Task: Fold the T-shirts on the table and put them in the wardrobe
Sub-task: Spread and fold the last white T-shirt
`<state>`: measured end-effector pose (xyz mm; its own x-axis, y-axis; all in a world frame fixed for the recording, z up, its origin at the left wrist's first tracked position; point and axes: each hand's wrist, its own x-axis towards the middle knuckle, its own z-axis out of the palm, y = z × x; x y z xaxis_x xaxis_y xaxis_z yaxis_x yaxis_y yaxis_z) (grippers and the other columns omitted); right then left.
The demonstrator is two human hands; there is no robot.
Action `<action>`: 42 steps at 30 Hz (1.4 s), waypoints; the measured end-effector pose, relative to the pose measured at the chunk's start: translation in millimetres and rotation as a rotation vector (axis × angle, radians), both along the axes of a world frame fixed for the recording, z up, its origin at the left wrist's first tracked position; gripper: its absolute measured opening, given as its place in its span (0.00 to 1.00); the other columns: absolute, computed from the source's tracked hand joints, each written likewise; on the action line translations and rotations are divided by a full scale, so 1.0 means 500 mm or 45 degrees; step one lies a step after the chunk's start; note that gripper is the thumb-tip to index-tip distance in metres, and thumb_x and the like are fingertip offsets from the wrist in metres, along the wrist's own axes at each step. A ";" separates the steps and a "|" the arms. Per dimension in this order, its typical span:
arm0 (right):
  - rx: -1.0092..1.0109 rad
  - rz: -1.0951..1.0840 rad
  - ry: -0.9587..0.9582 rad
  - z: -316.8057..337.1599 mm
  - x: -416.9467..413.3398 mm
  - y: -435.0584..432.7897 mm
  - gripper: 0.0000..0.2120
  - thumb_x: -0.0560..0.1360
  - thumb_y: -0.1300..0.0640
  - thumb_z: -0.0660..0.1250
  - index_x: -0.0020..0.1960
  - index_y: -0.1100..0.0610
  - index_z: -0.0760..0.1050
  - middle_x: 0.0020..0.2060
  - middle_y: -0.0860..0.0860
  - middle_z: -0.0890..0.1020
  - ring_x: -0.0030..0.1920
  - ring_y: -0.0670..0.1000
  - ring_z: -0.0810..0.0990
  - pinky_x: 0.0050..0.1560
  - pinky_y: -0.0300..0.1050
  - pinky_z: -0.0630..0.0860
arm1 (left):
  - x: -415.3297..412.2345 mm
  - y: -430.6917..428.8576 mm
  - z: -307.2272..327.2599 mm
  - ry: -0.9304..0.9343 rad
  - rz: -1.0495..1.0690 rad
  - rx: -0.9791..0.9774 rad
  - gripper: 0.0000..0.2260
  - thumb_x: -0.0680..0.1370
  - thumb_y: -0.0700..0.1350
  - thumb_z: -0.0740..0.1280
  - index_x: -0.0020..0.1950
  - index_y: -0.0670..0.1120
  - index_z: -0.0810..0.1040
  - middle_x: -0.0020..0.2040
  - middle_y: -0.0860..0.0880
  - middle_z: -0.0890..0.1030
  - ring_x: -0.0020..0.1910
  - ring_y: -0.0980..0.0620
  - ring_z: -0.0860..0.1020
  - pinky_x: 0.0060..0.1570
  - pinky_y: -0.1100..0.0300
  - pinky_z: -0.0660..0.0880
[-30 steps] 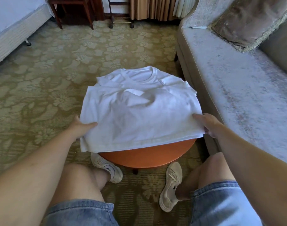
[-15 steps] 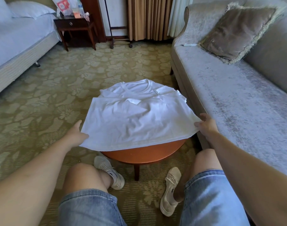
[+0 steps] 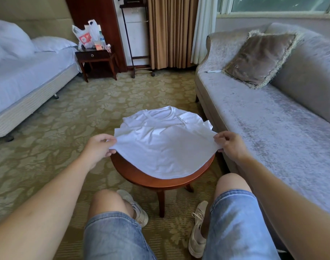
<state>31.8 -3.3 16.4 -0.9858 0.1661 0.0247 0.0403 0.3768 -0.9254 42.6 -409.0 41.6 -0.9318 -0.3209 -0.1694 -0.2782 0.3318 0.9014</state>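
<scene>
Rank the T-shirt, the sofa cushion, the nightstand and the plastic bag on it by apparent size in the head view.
1. T-shirt
2. cushion
3. nightstand
4. plastic bag
This is as seen only: the nightstand and plastic bag stand farthest from the camera, so true sizes stay unsure.

Bright, soft daylight from window; weak shadows under table below it; sharp throughout, wide-angle stretch at edges.

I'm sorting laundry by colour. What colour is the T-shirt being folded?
Plain white T-shirt, no print visible; the head view, the only one, shows it.
</scene>
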 end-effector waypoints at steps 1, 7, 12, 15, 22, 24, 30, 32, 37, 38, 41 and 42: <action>-0.059 0.012 0.026 0.012 0.009 -0.002 0.09 0.78 0.64 0.65 0.41 0.56 0.79 0.46 0.59 0.81 0.43 0.57 0.81 0.42 0.49 0.81 | 0.008 0.005 0.011 0.034 0.017 0.088 0.05 0.79 0.39 0.68 0.54 0.42 0.79 0.49 0.44 0.79 0.30 0.55 0.79 0.35 0.65 0.76; -0.165 0.210 0.138 0.093 0.071 -0.013 0.14 0.70 0.72 0.65 0.47 0.55 0.80 0.44 0.58 0.84 0.43 0.55 0.84 0.44 0.48 0.82 | 0.059 0.031 0.085 0.184 -0.003 0.400 0.13 0.75 0.29 0.67 0.58 0.39 0.78 0.44 0.44 0.83 0.38 0.56 0.83 0.50 0.62 0.75; -0.138 0.095 0.328 0.141 0.111 -0.024 0.12 0.75 0.68 0.66 0.42 0.52 0.80 0.39 0.51 0.84 0.41 0.50 0.83 0.44 0.41 0.81 | 0.098 0.053 0.123 0.323 -0.051 0.249 0.12 0.78 0.29 0.63 0.60 0.38 0.77 0.46 0.44 0.80 0.40 0.56 0.81 0.48 0.64 0.79; -0.099 0.062 0.374 0.156 0.133 -0.021 0.10 0.77 0.65 0.65 0.42 0.55 0.81 0.37 0.49 0.81 0.38 0.47 0.79 0.41 0.39 0.76 | 0.117 0.053 0.140 0.406 -0.043 0.025 0.08 0.80 0.36 0.64 0.52 0.44 0.82 0.45 0.47 0.81 0.44 0.52 0.79 0.47 0.60 0.76; 0.035 0.047 0.359 0.170 0.173 0.001 0.12 0.81 0.57 0.62 0.44 0.61 0.80 0.34 0.50 0.78 0.35 0.46 0.74 0.36 0.40 0.69 | 0.179 0.028 0.170 0.324 -0.212 -0.192 0.09 0.80 0.40 0.66 0.46 0.52 0.83 0.46 0.49 0.82 0.43 0.53 0.78 0.44 0.62 0.75; 0.051 0.033 0.335 0.174 0.182 0.002 0.11 0.81 0.57 0.62 0.43 0.57 0.80 0.35 0.48 0.79 0.36 0.44 0.76 0.36 0.38 0.69 | 0.194 0.019 0.169 0.291 -0.250 -0.245 0.07 0.80 0.40 0.67 0.52 0.45 0.84 0.42 0.46 0.81 0.36 0.51 0.75 0.38 0.60 0.73; 0.165 0.036 0.221 0.179 0.173 0.013 0.11 0.81 0.57 0.63 0.50 0.60 0.82 0.43 0.53 0.81 0.42 0.50 0.77 0.42 0.43 0.70 | 0.208 0.004 0.176 0.237 -0.236 -0.351 0.07 0.80 0.37 0.64 0.54 0.44 0.81 0.36 0.50 0.76 0.30 0.56 0.69 0.24 0.70 0.66; 0.186 0.051 0.180 0.174 0.151 0.020 0.11 0.80 0.57 0.63 0.50 0.61 0.82 0.43 0.55 0.81 0.42 0.52 0.77 0.44 0.45 0.72 | 0.196 -0.006 0.179 0.196 -0.233 -0.347 0.07 0.80 0.37 0.64 0.52 0.45 0.81 0.39 0.49 0.78 0.32 0.57 0.71 0.25 0.69 0.67; 0.110 -0.185 0.136 0.137 0.059 0.033 0.12 0.78 0.59 0.63 0.45 0.68 0.79 0.36 0.57 0.75 0.39 0.54 0.72 0.39 0.45 0.65 | 0.105 -0.049 0.147 0.255 0.066 -0.225 0.08 0.80 0.37 0.63 0.55 0.40 0.82 0.52 0.42 0.80 0.47 0.47 0.78 0.41 0.59 0.73; 0.102 -0.253 0.117 0.130 0.038 0.034 0.11 0.78 0.60 0.63 0.45 0.68 0.79 0.36 0.57 0.75 0.39 0.54 0.72 0.38 0.45 0.65 | 0.079 -0.052 0.137 0.280 0.160 -0.196 0.09 0.80 0.37 0.63 0.56 0.39 0.81 0.51 0.43 0.79 0.44 0.47 0.77 0.38 0.59 0.75; 0.094 -0.393 0.047 0.109 -0.037 0.038 0.10 0.77 0.61 0.63 0.46 0.64 0.81 0.37 0.58 0.77 0.40 0.55 0.74 0.41 0.44 0.68 | -0.008 -0.050 0.107 0.321 0.379 -0.098 0.10 0.80 0.36 0.63 0.57 0.40 0.81 0.50 0.44 0.77 0.36 0.50 0.74 0.23 0.65 0.76; 0.085 -0.423 0.015 0.102 -0.067 0.039 0.09 0.76 0.61 0.63 0.45 0.63 0.81 0.37 0.58 0.78 0.40 0.55 0.75 0.41 0.44 0.69 | -0.042 -0.049 0.097 0.329 0.430 -0.071 0.10 0.79 0.36 0.63 0.57 0.40 0.82 0.50 0.44 0.78 0.36 0.50 0.74 0.23 0.66 0.76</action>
<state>-1.7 16.2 67.4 -0.8775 0.4761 0.0573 0.1607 0.4045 -0.9003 21.8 -433.5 90.2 -0.7824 -0.6174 0.0819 -0.1470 0.3109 0.9390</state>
